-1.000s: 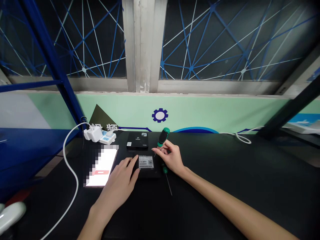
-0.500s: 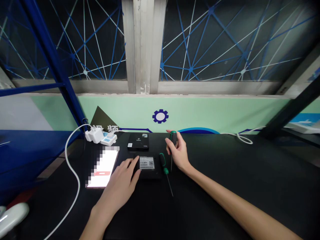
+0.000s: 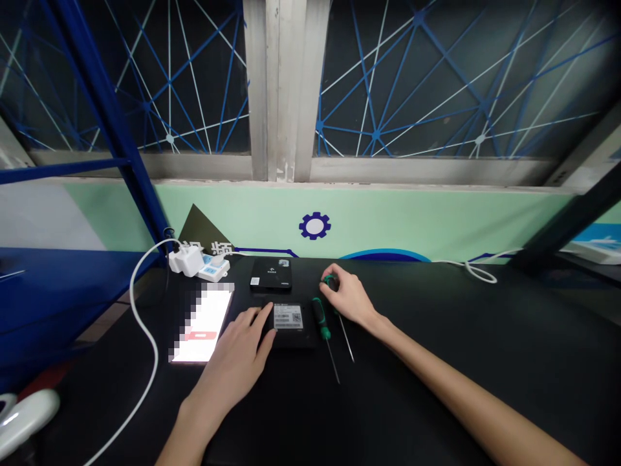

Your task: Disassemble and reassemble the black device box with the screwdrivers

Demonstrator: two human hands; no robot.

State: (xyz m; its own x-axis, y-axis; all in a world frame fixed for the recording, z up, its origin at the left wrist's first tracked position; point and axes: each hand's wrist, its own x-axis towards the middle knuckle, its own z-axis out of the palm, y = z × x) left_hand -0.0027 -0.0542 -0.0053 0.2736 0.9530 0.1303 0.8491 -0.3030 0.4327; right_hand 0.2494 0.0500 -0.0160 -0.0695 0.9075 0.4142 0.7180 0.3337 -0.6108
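My left hand (image 3: 237,346) lies on the left side of a flat black box (image 3: 298,340) with a white printed label; its fingers are stretched out and the thumb is apart from them. Fingers of my right hand (image 3: 350,298) are closed round the green-and-black handle of a screwdriver (image 3: 347,342), whose thin shaft slants down toward the table. Part of that handle is hidden by the hand. Between the box and this hand lies a second green-and-black screwdriver (image 3: 321,317), its shaft pointing toward me.
Behind the labelled box lies another black box (image 3: 272,274). To the left are a lit, partly pixelated screen (image 3: 206,323), a white power strip (image 3: 211,266) with plugs, and a white cable (image 3: 154,362). A white object (image 3: 32,421) stands at the lower left.
My right hand has lowered the screwdriver from nearly upright to a slanted position beside the other one. My left hand stays on the labelled box. The view has shifted slightly.
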